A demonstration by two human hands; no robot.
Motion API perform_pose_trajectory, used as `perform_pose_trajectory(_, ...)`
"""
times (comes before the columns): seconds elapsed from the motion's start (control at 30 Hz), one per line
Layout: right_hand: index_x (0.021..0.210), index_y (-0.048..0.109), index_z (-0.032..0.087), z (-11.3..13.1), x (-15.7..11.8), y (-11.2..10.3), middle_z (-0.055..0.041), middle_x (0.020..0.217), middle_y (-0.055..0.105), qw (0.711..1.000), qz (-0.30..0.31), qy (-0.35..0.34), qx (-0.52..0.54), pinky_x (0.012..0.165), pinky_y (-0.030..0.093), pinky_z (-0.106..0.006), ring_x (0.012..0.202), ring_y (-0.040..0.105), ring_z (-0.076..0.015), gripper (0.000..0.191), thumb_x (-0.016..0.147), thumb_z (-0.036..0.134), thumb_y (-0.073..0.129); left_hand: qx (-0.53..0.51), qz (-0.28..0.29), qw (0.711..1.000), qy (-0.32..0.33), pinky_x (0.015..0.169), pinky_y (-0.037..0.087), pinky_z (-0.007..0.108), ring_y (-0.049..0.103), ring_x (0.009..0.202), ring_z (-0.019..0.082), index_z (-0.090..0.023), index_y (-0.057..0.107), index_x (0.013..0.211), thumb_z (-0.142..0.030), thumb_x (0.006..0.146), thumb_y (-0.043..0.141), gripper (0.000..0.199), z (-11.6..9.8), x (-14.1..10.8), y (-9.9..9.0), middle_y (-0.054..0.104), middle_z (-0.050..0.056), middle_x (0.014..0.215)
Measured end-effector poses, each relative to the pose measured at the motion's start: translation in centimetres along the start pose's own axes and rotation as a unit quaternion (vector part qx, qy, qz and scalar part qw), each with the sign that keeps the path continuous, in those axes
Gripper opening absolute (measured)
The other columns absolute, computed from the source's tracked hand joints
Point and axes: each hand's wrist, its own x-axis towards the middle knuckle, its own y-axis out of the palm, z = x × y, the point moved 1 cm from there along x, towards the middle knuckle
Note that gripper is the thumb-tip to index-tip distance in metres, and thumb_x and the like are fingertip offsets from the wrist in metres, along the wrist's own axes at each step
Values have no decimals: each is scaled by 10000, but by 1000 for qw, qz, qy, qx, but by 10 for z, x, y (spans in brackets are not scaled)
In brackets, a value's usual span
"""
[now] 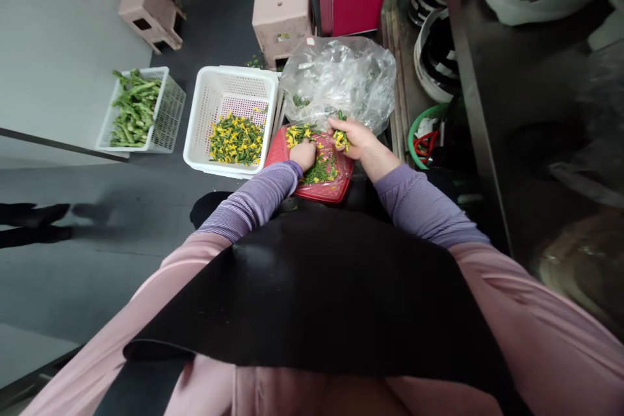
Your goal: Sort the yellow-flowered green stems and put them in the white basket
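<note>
A red basket (331,192) in front of me holds green stems with yellow flowers (298,134) and short green bits on clear plastic. My left hand (303,155) is over the basket with its fingers curled down; what they hold, if anything, is hidden. To its right, my right hand (355,138) is closed round a small bunch of yellow-flowered greens (341,136) above the basket's right side. A large clear plastic bag (341,78) lies just beyond both hands. On the left, a white basket (191,122) contains many cut yellow-flowered pieces.
At the far left a white basket (168,118) holds thick green stalks. Two pink stools (281,13) stand beyond the baskets. A green tub (414,133), black-lined buckets (424,71) and a dark table edge (480,104) are on the right. A person's dark shoes (51,214) show at far left.
</note>
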Motion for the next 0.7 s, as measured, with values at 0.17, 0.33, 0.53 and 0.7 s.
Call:
perform_pose_trajectory(0.17, 795, 578, 180, -8, 1, 6, 12, 601, 600, 998, -57, 2, -7, 541, 494, -256, 545, 558, -120, 206, 785, 170, 783, -23, 7, 1000, 8, 988, 527, 341, 698, 1144, 276, -84, 645, 1294, -177, 962, 486, 380, 11, -3, 2, 692, 208, 1267)
perform_pose_trajectory(0.33, 763, 604, 188, -13, -3, 11, 6, 598, 630, 998, -57, 8, -30, 612, 526, -287, 566, 580, -140, 164, 800, 135, 755, -3, 22, 999, 41, 985, 517, 338, 700, 1134, 245, -156, 647, 1318, -172, 998, 410, 398, 11, -3, 0, 713, 169, 1261)
perform_pose_trajectory(0.53, 729, 572, 163, -7, -10, 16, 18, 553, 579, 996, -78, 31, -5, 487, 437, -216, 478, 516, -98, 194, 885, 70, 639, -35, -1, 999, 6, 1005, 505, 317, 690, 1153, 238, -151, 633, 1311, -229, 980, 483, 371, 17, -3, 2, 719, 165, 1247)
perform_pose_trajectory(0.7, 709, 528, 170, -2, -12, 22, 23, 533, 528, 995, -84, 47, 3, 415, 373, -202, 442, 463, -88, 229, 909, 77, 588, -47, 3, 999, -14, 989, 507, 314, 692, 1144, 233, -158, 636, 1303, -207, 983, 471, 363, 16, -3, 2, 724, 171, 1236)
